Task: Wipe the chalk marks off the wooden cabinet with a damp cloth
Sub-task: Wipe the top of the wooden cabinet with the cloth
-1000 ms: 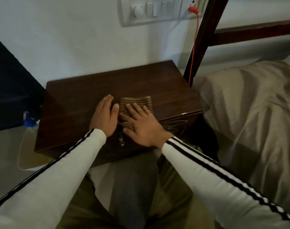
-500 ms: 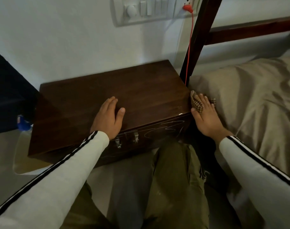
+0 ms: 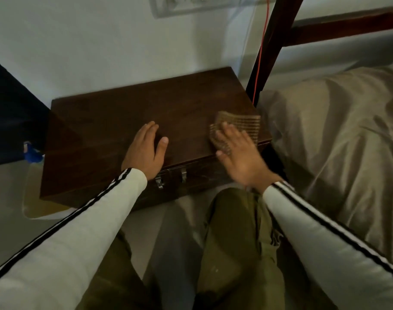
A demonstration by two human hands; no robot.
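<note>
My knees in olive trousers (image 3: pixel 240 242) are nearest, just in front of the wooden cabinet (image 3: pixel 115 121), and both white sleeves reach forward over them. My left hand (image 3: pixel 146 151) lies flat and open on the cabinet top, palm down near the front edge, thumb spread to the right, holding nothing. My right hand (image 3: pixel 240 157) is blurred, fingers extended and flat, pressing the checked cloth (image 3: pixel 238 128) against the top at the cabinet's front right corner; it pins the cloth rather than gripping it. The cloth's far part fans out toward the right edge, just short of it. Two metal latches (image 3: pixel 171 177) hang on the cabinet's front face, below and between my hands. The rest of the top behind my hands is bare dark wood. Right of the cabinet lies the bed (image 3: pixel 336 142); behind the cabinet's far right corner, a dark bedpost (image 3: pixel 269 52) and red cord (image 3: pixel 259 61) rise along the wall.
</note>
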